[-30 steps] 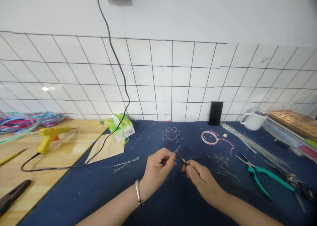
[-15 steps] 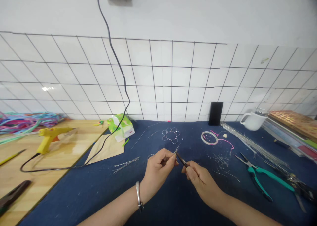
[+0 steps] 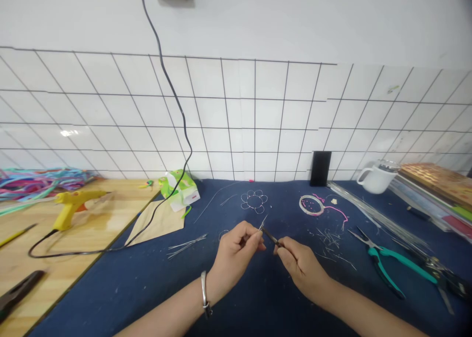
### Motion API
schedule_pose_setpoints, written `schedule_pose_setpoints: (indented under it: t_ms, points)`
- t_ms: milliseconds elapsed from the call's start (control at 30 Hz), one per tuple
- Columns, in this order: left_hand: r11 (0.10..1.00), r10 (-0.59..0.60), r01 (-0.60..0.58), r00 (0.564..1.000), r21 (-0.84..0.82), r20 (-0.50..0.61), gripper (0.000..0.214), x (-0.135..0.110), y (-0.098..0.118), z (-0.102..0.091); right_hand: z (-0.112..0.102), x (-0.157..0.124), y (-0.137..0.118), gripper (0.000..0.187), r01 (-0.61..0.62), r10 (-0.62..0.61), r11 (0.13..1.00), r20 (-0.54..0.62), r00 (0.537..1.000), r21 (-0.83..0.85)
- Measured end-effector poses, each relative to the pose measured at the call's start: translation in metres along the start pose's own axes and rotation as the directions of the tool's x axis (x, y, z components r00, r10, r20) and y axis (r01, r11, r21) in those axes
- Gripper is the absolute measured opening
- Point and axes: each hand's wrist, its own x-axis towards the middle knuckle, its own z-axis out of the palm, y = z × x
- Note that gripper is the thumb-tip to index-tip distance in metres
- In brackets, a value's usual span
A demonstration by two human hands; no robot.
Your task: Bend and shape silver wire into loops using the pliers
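My left hand [image 3: 236, 251] is closed, pinching a short piece of thin silver wire [image 3: 263, 222] that sticks up past the fingertips. In my right hand [image 3: 300, 263] is a slim dark tool that looks like pliers [image 3: 272, 237]; its tip meets the wire at my left fingertips. The handles are hidden in my palm. Just beyond my hands lies a wire flower shape [image 3: 254, 201] with rounded loops about a ring. Left of my left hand is a small bunch of cut wires [image 3: 187, 246]. Wire scraps [image 3: 329, 238] lie beyond my right hand.
Teal-handled long-nose pliers [image 3: 387, 258] rest at the right, near a bundle of long wires [image 3: 368, 209]. A round ring with pink cord [image 3: 311, 205], a white mug [image 3: 378, 177] and a black block [image 3: 320, 168] stand farther back. A yellow glue gun [image 3: 70, 206] trails its cord at left.
My right hand has shifted very slightly right, and the dark tool lies a little flatter against the wire. My left hand keeps its pinch.
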Motion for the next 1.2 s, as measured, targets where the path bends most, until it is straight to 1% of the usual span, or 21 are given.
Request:
schedule_pose_setpoints:
  t_ms: [167,367,633,800,933,1000,1100,1200]
  points:
    - [1.0,-0.002,0.002,1.0,0.01,0.01,0.018,0.002,0.002,-0.002,-0.006,0.003,0.006,0.028,0.025,-0.025,0.995,0.001,1.0,-0.094]
    - [0.999,-0.028,0.029,0.999,-0.027,0.015,0.018,0.004,0.0,-0.005,-0.012,0.005,0.009,0.027,0.032,-0.03,0.98,0.011,0.999,-0.196]
    - [0.997,-0.028,0.027,0.999,0.079,0.017,0.022,0.008,0.001,-0.009,-0.021,0.008,0.011,0.023,0.1,-0.087,0.938,0.053,0.995,-0.333]
    - [0.993,-0.022,0.017,0.999,0.119,0.036,0.024,0.009,-0.003,-0.01,-0.024,0.009,0.018,0.025,0.162,-0.152,0.863,0.06,0.987,-0.479]
    - [0.987,-0.01,0.004,0.999,0.16,0.038,0.024,0.009,-0.005,-0.01,-0.025,0.01,0.022,0.027,0.197,-0.232,0.749,0.027,0.972,-0.633]
    - [0.985,-0.003,-0.004,0.999,0.172,0.042,0.025,0.009,-0.005,-0.01,-0.026,0.009,0.022,0.027,0.211,-0.264,0.707,0.025,0.964,-0.676]
    - [0.978,0.016,-0.027,0.998,0.209,0.055,0.023,0.011,-0.005,-0.012,-0.028,0.009,0.02,0.027,0.216,-0.274,0.666,0.034,0.961,-0.714]
    - [0.952,0.066,-0.085,0.995,0.296,0.074,0.021,0.013,-0.006,-0.015,-0.03,0.009,0.018,0.027,0.202,-0.254,0.631,0.047,0.966,-0.749]
